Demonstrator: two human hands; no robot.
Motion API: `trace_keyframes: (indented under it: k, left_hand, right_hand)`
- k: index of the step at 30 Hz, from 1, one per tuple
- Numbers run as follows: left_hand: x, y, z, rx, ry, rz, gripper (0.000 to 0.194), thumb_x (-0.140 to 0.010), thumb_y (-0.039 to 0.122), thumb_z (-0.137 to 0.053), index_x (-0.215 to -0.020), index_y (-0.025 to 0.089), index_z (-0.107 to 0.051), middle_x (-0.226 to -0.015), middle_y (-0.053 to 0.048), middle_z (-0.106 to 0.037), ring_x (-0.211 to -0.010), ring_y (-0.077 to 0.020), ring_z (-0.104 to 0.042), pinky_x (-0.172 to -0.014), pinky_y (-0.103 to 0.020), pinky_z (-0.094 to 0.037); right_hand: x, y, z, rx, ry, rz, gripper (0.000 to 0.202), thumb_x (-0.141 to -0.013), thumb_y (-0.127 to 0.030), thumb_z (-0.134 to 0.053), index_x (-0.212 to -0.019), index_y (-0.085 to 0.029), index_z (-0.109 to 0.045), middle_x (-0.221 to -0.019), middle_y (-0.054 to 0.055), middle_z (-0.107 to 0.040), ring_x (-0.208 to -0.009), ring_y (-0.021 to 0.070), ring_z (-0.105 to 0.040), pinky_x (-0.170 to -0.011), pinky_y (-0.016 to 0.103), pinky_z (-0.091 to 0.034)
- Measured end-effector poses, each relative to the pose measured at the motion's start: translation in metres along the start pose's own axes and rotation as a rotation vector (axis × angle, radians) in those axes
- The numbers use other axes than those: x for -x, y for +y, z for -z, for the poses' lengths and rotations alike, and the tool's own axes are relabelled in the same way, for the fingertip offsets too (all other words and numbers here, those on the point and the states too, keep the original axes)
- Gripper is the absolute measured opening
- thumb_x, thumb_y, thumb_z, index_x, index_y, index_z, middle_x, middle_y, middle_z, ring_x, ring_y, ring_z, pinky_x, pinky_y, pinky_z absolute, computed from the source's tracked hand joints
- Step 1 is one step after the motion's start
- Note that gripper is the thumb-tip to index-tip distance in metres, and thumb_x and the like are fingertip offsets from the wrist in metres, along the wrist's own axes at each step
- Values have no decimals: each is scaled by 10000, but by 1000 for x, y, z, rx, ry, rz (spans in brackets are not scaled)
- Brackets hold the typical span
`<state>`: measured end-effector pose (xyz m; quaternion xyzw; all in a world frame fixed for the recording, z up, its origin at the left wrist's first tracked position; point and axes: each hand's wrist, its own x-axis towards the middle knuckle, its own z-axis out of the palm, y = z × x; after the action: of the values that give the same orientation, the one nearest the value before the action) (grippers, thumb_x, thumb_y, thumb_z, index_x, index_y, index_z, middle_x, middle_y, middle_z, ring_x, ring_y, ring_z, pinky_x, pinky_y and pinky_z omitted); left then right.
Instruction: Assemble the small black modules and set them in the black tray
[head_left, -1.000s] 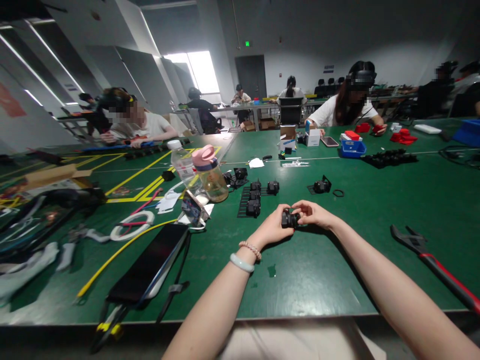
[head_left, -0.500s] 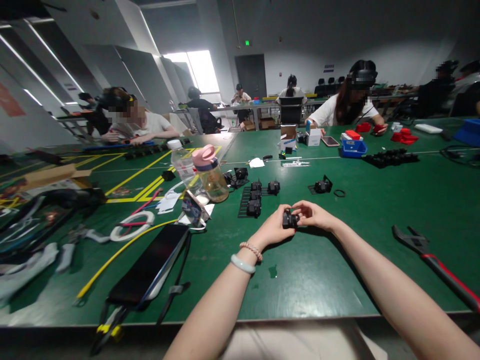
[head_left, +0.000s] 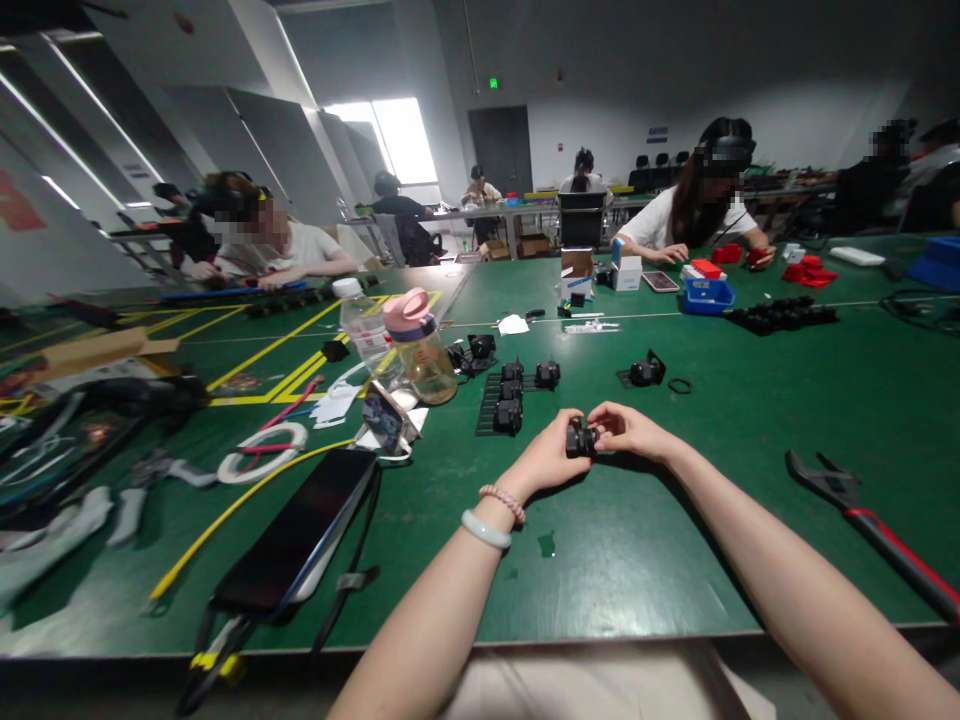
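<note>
Between my two hands is a small black camera-like module (head_left: pixel 580 440) with a round, lens-shaped end turned to the right. My left hand (head_left: pixel 551 449) grips its body, thumb below and fingers above. The fingertips of my right hand (head_left: pixel 624 432) are closed on the round end. Just beyond, similar black modules (head_left: pixel 508 415) stand on a slotted black plate (head_left: pixel 491 405). One more black module (head_left: pixel 645 371) sits farther right, beside a thin black ring (head_left: pixel 680 386).
Pliers with red and black handles (head_left: pixel 885 535) lie at the right. To the left are a pink-lidded bottle (head_left: pixel 424 350), a propped phone (head_left: pixel 386 415), a black power bank-like slab (head_left: pixel 300 535) and a yellow cable (head_left: pixel 225 520). Co-workers sit across the green table (head_left: pixel 600 580).
Both hands stay almost in place around the black module; my right fingers have shifted very slightly. The co-worker at the right has brought a hand forward onto the table.
</note>
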<state>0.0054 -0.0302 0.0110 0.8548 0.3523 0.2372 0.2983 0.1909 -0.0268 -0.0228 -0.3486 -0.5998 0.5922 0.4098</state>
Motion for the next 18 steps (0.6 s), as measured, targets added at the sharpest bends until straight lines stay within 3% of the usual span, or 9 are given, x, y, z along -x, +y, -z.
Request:
trace_keyframes:
  k: [18]
  left_hand:
    - [0,0,-1,-7,6,10,535,-587,200,-532,-1086,168,-344,-934,-38,-487,-818,-157,-486,-719,-277,-392]
  right_hand:
    - [0,1,1,34,-10,9,425,-535,-227,-664,-911,-154,-480,-815,15,-538,-710,101,-511,-683,272,-417]
